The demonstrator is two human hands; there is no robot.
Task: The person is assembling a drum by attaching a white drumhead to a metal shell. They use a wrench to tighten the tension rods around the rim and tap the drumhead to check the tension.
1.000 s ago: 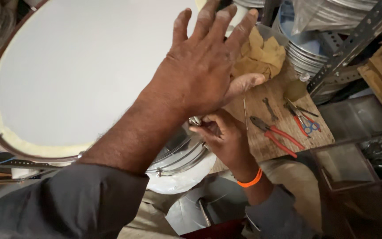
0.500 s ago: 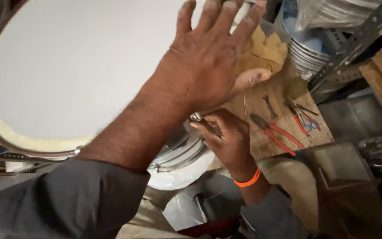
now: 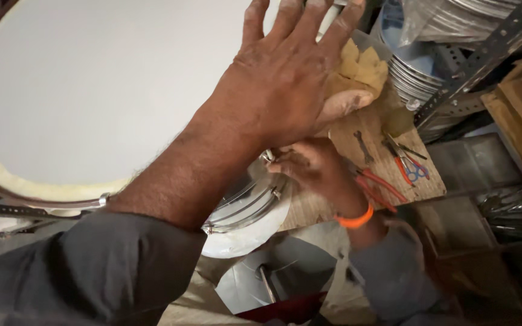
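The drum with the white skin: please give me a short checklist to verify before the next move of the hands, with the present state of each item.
1. Left hand lies flat with spread fingers on the white drum skin: ok.
2. Right hand is at the metal rim below the skin: ok.
3. Whether the right hand grips a small tool or fitting: cannot tell, the fingers hide it.
4. Red-handled pliers and small scissors lie close on the wooden board: ok.
5. Right sleeve is sharp enough to judge: not ok, blurred.
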